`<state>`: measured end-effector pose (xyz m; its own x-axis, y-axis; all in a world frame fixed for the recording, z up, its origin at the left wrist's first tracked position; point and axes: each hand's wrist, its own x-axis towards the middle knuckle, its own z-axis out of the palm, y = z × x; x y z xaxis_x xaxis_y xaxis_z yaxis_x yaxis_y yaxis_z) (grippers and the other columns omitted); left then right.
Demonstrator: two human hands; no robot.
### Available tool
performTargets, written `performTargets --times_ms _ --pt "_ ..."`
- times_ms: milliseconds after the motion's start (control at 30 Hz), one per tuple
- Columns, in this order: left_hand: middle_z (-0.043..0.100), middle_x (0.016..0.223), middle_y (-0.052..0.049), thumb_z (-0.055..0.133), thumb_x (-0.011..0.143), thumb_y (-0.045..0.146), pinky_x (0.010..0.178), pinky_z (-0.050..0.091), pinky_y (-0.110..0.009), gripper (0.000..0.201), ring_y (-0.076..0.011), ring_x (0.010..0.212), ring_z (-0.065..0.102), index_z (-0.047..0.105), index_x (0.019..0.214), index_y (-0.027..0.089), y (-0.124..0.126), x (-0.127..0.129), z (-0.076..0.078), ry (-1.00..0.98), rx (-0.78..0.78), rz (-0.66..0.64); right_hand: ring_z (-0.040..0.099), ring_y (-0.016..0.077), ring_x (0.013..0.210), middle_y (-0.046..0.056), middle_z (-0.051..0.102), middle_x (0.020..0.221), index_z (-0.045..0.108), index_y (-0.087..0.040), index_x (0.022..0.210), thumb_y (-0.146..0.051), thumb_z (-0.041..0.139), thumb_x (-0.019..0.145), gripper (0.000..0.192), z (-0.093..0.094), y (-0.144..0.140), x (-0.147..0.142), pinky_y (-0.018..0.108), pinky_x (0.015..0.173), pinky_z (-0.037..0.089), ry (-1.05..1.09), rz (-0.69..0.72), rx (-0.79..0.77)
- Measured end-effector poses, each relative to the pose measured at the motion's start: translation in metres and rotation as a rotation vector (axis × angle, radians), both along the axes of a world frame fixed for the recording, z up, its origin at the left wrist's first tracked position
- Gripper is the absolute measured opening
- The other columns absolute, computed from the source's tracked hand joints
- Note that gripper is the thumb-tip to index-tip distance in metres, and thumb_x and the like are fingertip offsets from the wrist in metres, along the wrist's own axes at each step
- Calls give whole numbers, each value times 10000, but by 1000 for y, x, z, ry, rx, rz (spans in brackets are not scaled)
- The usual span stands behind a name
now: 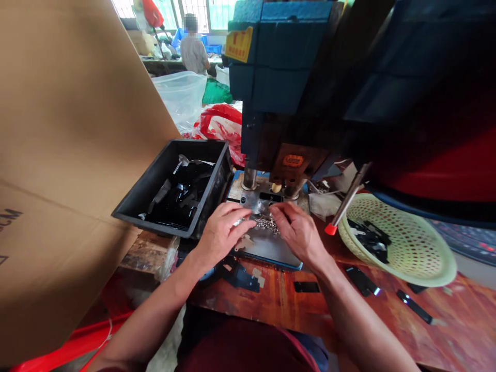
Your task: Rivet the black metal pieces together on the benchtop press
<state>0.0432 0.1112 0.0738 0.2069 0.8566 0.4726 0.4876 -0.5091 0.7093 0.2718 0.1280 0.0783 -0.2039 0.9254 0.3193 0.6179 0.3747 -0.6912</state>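
Both forearms reach from the near edge of the worktop (pixel 457 330) to the steel plate (pixel 267 245) under the press (pixel 287 93). Left hand (pixel 222 230) and right hand (pixel 296 230) lie palm down with fingers curled over a heap of tiny metal pieces (pixel 266 224) mid-plate; whether either pinches one I cannot tell. Those pieces look light, hard and slippery, best picked singly by fingertip. Left of the plate sits a black bin (pixel 155 178) of dark parts, right a basket (pixel 426 258); black strips (pixel 362 281) lie along the near edge.
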Motion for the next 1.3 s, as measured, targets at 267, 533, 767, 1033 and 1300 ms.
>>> performTargets --times_ms 267,533,767,1033,1300 --pt "741 1004 -60 756 915 311 776 574 -284 229 -169 815 683 809 1112 209 15 -3 8 -136 -222 69 536 205 780 75 618 829 769 -197 1228 -365 465 1092 373 -23 8 -5 342 739 437 -515 -167 399" --pt "754 809 -34 746 892 434 453 477 -238 291 -158 550 649 762 1071 204 15 2 -10 -431 -623 66 527 237 861 93 678 955 733 -255 1257 -266 546 1033 292 -26 -7 -3 372 765 426 -630 -68 534" --pt "737 737 -26 803 833 395 428 452 -207 284 -139 537 620 740 1013 184 13 3 -17 -456 -710 97 612 221 858 92 701 916 735 -205 1018 -265 527 1052 219 -35 -13 -2 367 808 496 -366 -9 372" --pt "687 649 -17 770 874 489 423 419 -193 314 -142 513 637 725 945 186 11 6 -15 -459 -823 59 660 181 795 61 724 926 717 -206 1076 -434 552 1046 284 -28 -15 -13 320 723 500 49 26 -11" --pt "699 746 -30 733 911 421 504 490 -238 368 -129 538 595 751 1179 170 4 8 -7 -349 -749 -11 568 142 670 7 680 759 698 -207 863 -514 642 932 319 -24 -12 -26 278 618 432 350 33 -339"
